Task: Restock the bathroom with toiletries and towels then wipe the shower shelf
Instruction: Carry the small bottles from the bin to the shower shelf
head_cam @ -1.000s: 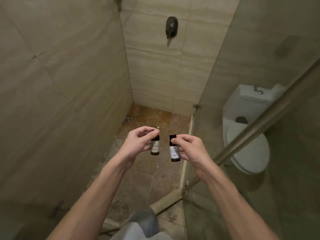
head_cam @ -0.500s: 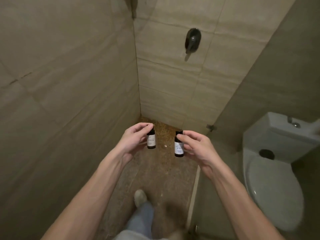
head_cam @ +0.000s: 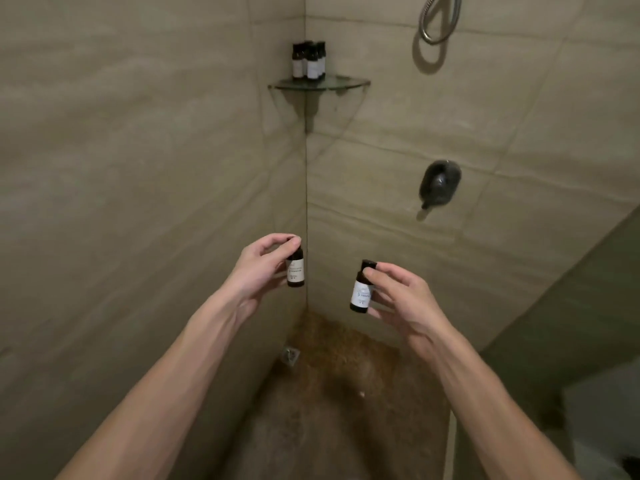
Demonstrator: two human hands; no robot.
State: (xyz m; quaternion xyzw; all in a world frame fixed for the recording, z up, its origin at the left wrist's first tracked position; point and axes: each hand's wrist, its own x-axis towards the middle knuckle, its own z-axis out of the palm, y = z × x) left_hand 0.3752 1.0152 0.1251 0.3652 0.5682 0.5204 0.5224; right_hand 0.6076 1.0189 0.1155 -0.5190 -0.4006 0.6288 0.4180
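My left hand pinches a small dark toiletry bottle with a white label, held upright in front of the shower corner. My right hand pinches a second, matching bottle by its neck, slightly lower and to the right. High in the corner a glass corner shelf juts from the tiles. Several matching dark bottles stand grouped at its back. Both hands are well below the shelf.
Beige tiled walls close in on the left and ahead. A dark mixer handle sticks out of the far wall, and a metal shower hose loops above it. A floor drain lies in the brown pebbled floor. A glass partition stands on the right.
The view has tilted up and moved into the shower, so the corner shelf and hose now show and the toilet is gone. Both hands have risen and spread apart, still holding their bottles.
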